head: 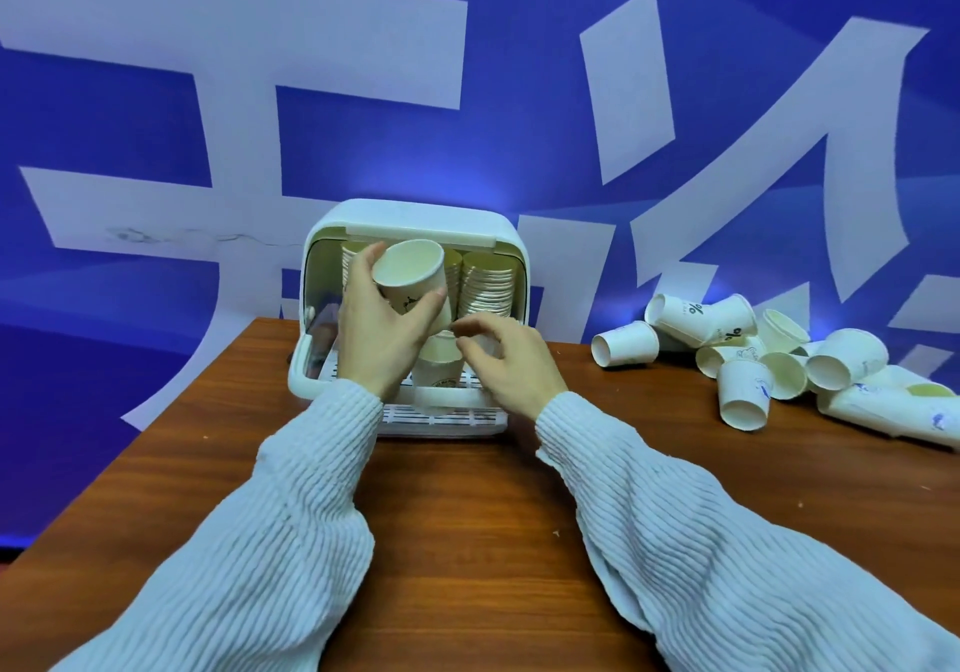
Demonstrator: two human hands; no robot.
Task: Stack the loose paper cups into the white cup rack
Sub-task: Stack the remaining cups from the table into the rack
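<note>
So the left hand [382, 326] has its fingers and thumb wrapped around a paper cup [410, 276], tilted so the open mouth faces up toward the camera, held right in front of the opening of the white cup rack [415, 266]. Behind that held cup, inside the rack, there are rows of nested cups [488, 287] already packed in side by side. Just below and to the right of the grip, the right hand [506, 359] hovers with its fingers loosely curled; can't really tell if it's touching the second cup [439, 359] that stands on the rack's slotted white tray [447, 417] right beneath the held one. Both arms are in ribbed pale sweater sleeves [291, 515]. Everything sits on a reddish-brown wood-grain table [467, 541], with a few small pale specks on it. Well off to the right of the hands there's a messy pile of loose cups [769, 359], mostly tipped on their sides, some with printed marks. Behind it all is a big blue backdrop [519, 100] with huge pale lettering, and a bright bluish glow sits just above the rack.
</note>
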